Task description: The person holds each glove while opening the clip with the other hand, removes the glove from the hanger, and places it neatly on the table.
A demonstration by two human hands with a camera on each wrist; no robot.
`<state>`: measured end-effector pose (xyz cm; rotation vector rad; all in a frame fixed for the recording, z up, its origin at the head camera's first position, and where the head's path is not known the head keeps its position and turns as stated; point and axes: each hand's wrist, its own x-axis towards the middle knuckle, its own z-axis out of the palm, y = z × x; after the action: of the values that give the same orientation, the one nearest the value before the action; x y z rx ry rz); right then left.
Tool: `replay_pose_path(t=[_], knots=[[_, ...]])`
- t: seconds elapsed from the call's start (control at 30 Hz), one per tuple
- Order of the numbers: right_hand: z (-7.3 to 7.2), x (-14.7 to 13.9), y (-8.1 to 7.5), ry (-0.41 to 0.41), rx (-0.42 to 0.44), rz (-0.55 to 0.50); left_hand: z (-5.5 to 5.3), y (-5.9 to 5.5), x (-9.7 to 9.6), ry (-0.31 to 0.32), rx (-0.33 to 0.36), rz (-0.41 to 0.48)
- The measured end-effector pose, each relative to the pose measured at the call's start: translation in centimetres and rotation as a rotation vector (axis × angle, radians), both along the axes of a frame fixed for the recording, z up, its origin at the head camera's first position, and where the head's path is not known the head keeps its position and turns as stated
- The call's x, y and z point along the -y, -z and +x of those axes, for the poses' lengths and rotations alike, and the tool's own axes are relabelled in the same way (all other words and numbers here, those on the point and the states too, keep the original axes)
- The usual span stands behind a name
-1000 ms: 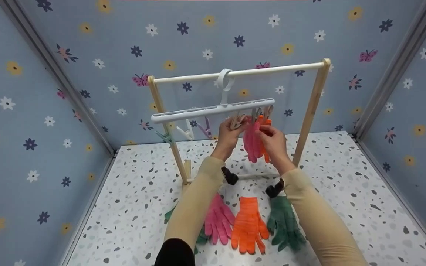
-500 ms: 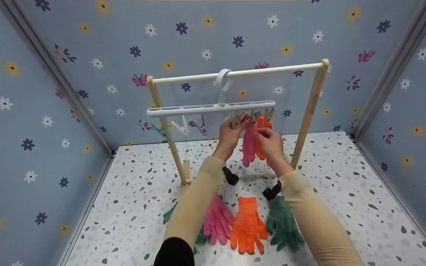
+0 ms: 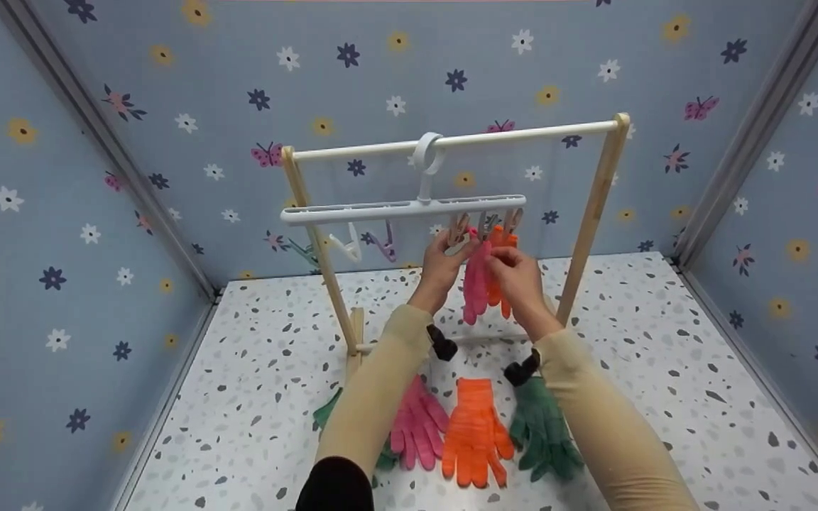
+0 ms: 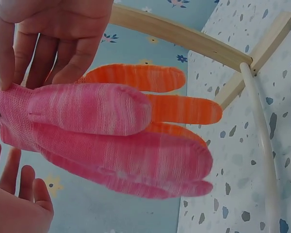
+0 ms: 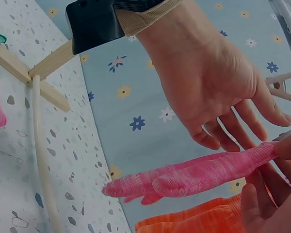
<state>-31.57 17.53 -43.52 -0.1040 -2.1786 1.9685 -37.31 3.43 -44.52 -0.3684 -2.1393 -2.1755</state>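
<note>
A pink knit glove [image 3: 476,287] hangs fingers-down, its cuff in a grey clothespin [image 3: 484,226] under a white clip hanger [image 3: 359,212]. Thumb and fingers of my right hand [image 3: 520,275] pinch the cuff near the clip, clearest in the right wrist view, where that hand [image 5: 276,206] lies at the lower right. My left hand [image 3: 440,268] is just left of the glove, below a beige clothespin [image 3: 459,228]. In the right wrist view the left hand [image 5: 203,82] has loose, extended fingers and grips nothing. An orange glove [image 4: 184,109] hangs just beyond the pink one.
The hanger hooks over a wooden rack's white rod [image 3: 522,135]. White [image 3: 348,245], purple [image 3: 386,245] and green clothespins hang at its left. On the speckled table lie pink [image 3: 420,426], orange [image 3: 476,436] and green gloves [image 3: 542,429]. Patterned walls enclose the table.
My left fingers have come off the beige clothespin and lowered slightly. The hanger has swung nearly straight across, its left end rising. My right hand keeps its pinch on the glove.
</note>
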Motion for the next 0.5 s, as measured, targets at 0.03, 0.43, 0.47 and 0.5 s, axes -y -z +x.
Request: replay_pose_path(t=[0.03,0.43,0.47,0.5], knots=[[0.0,0.0,0.0,-0.001,-0.002,0.000,0.0,0.0,0.0,0.001,-0.002,-0.003],[0.0,0.1,0.0,-0.007,-0.012,-0.055,-0.1,-0.8,-1.5,0.098,-0.060,0.036],[0.0,0.0,0.0,-0.009,-0.011,-0.047,-0.1,-0.8,-1.6,0.108,-0.057,0.036],[0.1,0.0,0.0,-0.010,-0.007,-0.041,-0.1,-0.8,-1.7,0.123,-0.044,0.043]])
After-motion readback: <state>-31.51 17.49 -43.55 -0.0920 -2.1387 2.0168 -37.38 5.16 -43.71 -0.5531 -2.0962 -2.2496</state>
